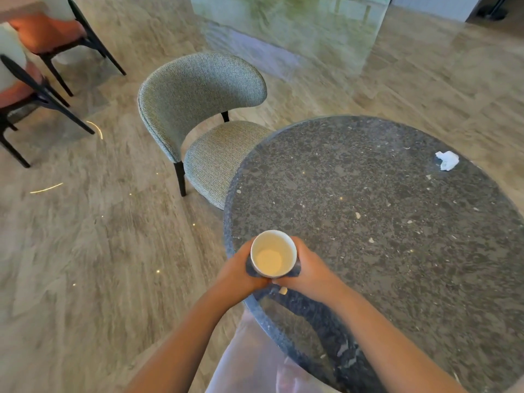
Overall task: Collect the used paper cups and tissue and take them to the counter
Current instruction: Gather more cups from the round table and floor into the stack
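Standing at the round stone table [382,222], you have a grey chair [204,114] tucked in at its far left edge and bare floor all around. Your left hand [238,270] and right hand [309,270] are both wrapped around a paper cup [273,254], held upright over the table's near rim. The cup is white inside with a dark blue outer wall; whether more than one cup is stacked there, you cannot tell from above. It looks empty apart from a pale bottom. The crumpled white tissue [447,160] lies well apart from you, near the far right edge of the table.

With both hands taken up, reaching for the tissue means letting go with one, and a thin paper wall can buckle or tip if you squeeze it single-handed. Leaning across could also knock the light tissue off the edge.
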`<state>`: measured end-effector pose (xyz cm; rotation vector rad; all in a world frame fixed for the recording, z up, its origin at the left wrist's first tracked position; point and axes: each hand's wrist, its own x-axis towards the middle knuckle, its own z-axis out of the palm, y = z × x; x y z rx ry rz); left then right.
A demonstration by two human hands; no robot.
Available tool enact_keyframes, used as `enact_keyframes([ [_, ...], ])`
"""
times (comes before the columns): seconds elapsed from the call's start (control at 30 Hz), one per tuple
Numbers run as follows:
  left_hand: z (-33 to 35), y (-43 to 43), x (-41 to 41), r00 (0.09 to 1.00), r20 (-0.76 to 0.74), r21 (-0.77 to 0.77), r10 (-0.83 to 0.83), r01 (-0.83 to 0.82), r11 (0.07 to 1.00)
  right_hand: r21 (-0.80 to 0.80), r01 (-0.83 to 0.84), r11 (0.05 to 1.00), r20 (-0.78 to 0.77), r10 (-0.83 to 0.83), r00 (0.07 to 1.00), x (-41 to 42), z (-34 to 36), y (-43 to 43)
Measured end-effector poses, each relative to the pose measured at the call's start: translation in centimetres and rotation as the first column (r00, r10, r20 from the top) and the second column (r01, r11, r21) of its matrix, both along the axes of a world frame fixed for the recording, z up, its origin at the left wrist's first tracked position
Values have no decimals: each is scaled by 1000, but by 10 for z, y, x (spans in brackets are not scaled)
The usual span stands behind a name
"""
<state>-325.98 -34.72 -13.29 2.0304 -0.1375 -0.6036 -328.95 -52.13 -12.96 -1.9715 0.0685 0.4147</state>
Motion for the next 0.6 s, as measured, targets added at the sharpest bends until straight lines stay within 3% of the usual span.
enact_keyframes([
  [0.23, 21, 67, 6, 985, -42, -121, 169, -173, 977, -65, -196, 978, 18, 198, 980, 36, 25, 57],
  [0.6, 40, 225, 71, 942, -52, -118, 333, -337, 934, -43, -351, 936, 42, 352, 935, 130, 47, 222],
])
